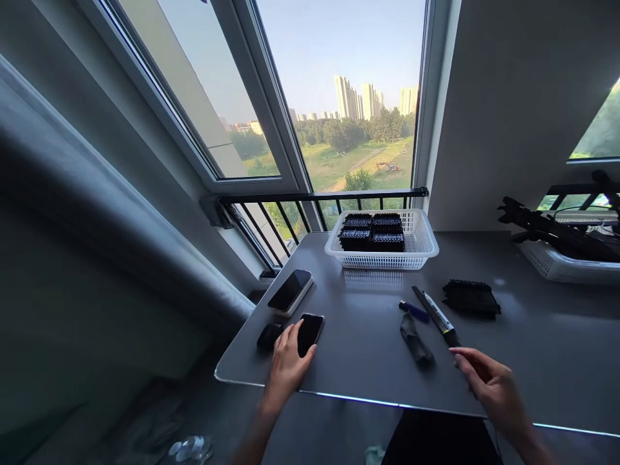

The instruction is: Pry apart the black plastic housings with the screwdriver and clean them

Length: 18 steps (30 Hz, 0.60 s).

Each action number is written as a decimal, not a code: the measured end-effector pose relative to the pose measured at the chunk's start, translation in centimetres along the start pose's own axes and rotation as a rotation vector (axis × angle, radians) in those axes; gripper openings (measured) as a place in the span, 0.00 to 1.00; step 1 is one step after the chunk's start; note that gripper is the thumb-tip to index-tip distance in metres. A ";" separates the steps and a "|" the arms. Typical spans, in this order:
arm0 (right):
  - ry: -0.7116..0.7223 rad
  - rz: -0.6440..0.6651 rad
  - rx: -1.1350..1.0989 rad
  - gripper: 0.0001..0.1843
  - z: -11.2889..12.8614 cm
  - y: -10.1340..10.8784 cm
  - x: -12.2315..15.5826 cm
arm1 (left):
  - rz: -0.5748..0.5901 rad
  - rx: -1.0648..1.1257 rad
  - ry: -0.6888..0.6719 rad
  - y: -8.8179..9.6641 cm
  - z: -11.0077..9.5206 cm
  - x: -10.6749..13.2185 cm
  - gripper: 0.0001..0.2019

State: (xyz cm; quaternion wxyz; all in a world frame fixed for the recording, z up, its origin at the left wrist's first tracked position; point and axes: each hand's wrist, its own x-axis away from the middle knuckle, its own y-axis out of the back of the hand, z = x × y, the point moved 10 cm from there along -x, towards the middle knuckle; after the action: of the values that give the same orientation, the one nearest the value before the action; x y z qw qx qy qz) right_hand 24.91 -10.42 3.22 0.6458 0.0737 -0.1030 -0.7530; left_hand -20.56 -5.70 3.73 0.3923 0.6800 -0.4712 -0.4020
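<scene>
My left hand (287, 361) lies over the lower part of a dark smartphone (310, 330), fingers along one side and thumb at the other, gripping it at the table. A black rounded object like a computer mouse (269, 336) is just left of my fingers. Near the table's front, my right hand (489, 384) pinches the dark end of a slim black tool with a white printed side (438, 312). Beside that tool are a small blue lighter-like object (414, 311) and a crumpled dark grey pouch-like piece (415, 342).
A second phone-like device (291, 292) lies on the grey table (358, 361). At the back, a white basket (420, 248) holds several black ridged blocks. Another black ridged block (471, 298) lies right of the tool. A white basket (557, 268) with black parts stands far right.
</scene>
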 end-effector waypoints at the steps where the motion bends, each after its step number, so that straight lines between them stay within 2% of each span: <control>1: -0.034 -0.050 -0.016 0.22 -1.6 0.8 1.4 | 0.006 -0.033 0.002 -0.4 0.2 0.3 0.29; 4: -0.091 -0.209 -0.062 0.22 -5.4 2.5 5.2 | 0.005 -0.107 -0.024 -1.1 -0.3 0.8 0.28; 7: -0.102 -0.283 -0.078 0.23 -7.7 2.5 8.1 | -0.018 -0.169 -0.061 -1.2 -1.1 1.4 0.26; 12: -0.039 -0.299 -0.056 0.22 -9.3 0.0 10.5 | -0.059 -0.198 -0.084 -0.9 -1.8 2.1 0.30; 16: 0.048 -0.233 -0.068 0.22 -9.6 -2.6 11.1 | -0.114 -0.182 -0.058 -0.4 -2.3 1.8 0.32; 18: 0.074 -0.210 -0.062 0.21 -9.8 -3.3 11.1 | -0.114 -0.190 -0.025 -0.4 -2.4 1.5 0.31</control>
State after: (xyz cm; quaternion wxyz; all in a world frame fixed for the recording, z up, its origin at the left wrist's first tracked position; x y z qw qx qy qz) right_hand 22.42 -21.53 -6.83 0.5687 0.0917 -0.0478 -0.8160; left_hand -17.88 -6.64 3.97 0.4257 0.6602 -0.3966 -0.4750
